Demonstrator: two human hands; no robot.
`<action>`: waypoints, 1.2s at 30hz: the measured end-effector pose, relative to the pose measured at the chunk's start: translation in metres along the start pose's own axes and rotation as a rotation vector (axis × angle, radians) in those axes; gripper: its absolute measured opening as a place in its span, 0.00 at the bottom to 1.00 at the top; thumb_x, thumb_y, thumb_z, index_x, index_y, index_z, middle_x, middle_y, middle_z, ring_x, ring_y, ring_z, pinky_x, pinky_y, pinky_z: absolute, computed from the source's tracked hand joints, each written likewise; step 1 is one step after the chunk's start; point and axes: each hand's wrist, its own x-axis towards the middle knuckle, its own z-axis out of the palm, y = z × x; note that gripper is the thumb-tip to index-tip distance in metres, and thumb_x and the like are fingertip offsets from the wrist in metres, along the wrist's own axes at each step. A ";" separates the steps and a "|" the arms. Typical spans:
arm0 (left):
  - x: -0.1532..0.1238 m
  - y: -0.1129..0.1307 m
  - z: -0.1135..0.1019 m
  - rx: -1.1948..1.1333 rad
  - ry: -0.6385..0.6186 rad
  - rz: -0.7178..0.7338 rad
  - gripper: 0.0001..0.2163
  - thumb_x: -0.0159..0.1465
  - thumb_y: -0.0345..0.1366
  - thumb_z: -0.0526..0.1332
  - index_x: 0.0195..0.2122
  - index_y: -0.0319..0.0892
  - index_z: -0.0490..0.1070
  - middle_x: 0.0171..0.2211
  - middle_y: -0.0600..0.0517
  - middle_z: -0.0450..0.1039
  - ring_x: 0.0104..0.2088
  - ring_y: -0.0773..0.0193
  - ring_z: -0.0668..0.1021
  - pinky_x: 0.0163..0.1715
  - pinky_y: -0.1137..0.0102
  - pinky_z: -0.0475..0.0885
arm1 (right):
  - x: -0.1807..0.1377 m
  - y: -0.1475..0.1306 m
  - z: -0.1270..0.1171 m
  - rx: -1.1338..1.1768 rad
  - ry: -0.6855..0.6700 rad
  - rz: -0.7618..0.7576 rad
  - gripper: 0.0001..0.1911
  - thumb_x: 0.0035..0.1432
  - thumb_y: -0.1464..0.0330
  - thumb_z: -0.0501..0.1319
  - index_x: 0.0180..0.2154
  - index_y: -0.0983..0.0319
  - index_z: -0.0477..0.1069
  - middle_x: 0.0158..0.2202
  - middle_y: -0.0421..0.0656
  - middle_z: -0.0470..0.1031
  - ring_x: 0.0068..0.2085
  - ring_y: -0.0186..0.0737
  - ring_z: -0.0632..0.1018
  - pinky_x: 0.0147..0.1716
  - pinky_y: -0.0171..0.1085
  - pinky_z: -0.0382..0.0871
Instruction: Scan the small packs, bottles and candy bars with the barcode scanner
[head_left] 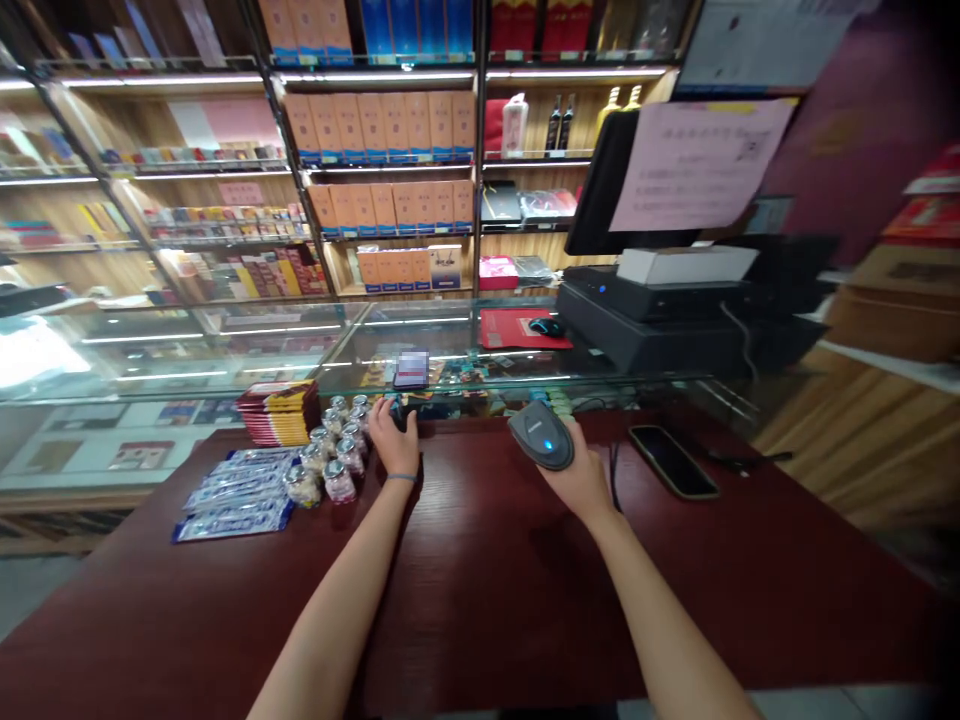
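Observation:
My right hand (583, 482) is wrapped round a dark grey barcode scanner (541, 436), held above the table, with a small blue light on its head. My left hand (393, 440) reaches forward beside several small jars (340, 482) with silvery lids, its thumb apart from its fingers. Just beyond its fingers stands a small device with a blurred screen (412, 370); whether the hand touches its dark base I cannot tell. Left of the jars lie blue-and-clear packets (236, 490) in an overlapping row. Behind these is a stack of red-and-yellow packs (279, 412).
A dark phone (673, 462) lies on the reddish-brown table (480, 600) at right, near a cable. Beyond runs a glass counter (345, 345) with a mouse (547, 327) on a red mat. A monitor (600, 190) stands at back right, before shelves of boxes (382, 125).

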 end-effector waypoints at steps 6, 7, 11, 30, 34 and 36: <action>-0.015 0.024 0.023 -0.141 -0.192 0.160 0.17 0.66 0.40 0.63 0.54 0.43 0.70 0.51 0.41 0.68 0.57 0.51 0.71 0.62 0.52 0.66 | 0.014 0.020 -0.021 0.133 0.193 0.117 0.24 0.54 0.59 0.64 0.52 0.58 0.65 0.39 0.49 0.82 0.43 0.53 0.84 0.40 0.43 0.76; -0.020 0.032 0.029 -0.170 -0.230 0.161 0.17 0.66 0.40 0.63 0.55 0.43 0.70 0.52 0.41 0.67 0.57 0.51 0.71 0.61 0.53 0.67 | 0.016 0.023 -0.025 0.149 0.227 0.136 0.24 0.54 0.59 0.64 0.51 0.58 0.66 0.39 0.50 0.82 0.43 0.52 0.83 0.40 0.44 0.76; -0.045 0.070 0.062 -0.272 -0.382 0.121 0.19 0.66 0.38 0.63 0.59 0.46 0.69 0.55 0.42 0.65 0.57 0.53 0.71 0.60 0.55 0.70 | 0.021 0.035 -0.039 0.191 0.336 0.200 0.20 0.54 0.58 0.65 0.46 0.58 0.66 0.40 0.50 0.82 0.43 0.51 0.83 0.43 0.44 0.76; -0.107 0.123 0.146 -0.378 -0.605 0.022 0.18 0.64 0.28 0.61 0.55 0.48 0.75 0.55 0.44 0.63 0.54 0.54 0.73 0.61 0.55 0.67 | 0.022 0.063 -0.046 0.295 0.429 0.281 0.19 0.53 0.58 0.66 0.43 0.59 0.67 0.35 0.49 0.81 0.40 0.51 0.83 0.36 0.42 0.77; -0.104 0.129 0.137 -0.433 -0.622 0.006 0.11 0.63 0.28 0.64 0.46 0.46 0.77 0.48 0.44 0.71 0.53 0.52 0.73 0.60 0.56 0.66 | 0.022 0.060 -0.043 0.241 0.423 0.215 0.18 0.54 0.59 0.66 0.44 0.58 0.67 0.38 0.49 0.81 0.41 0.51 0.83 0.41 0.44 0.76; -0.103 0.131 0.132 -0.460 -0.641 -0.016 0.09 0.62 0.29 0.65 0.43 0.47 0.77 0.43 0.46 0.74 0.50 0.53 0.75 0.59 0.56 0.67 | 0.022 0.057 -0.042 0.218 0.413 0.180 0.18 0.54 0.59 0.65 0.44 0.58 0.67 0.40 0.49 0.81 0.42 0.50 0.83 0.43 0.44 0.76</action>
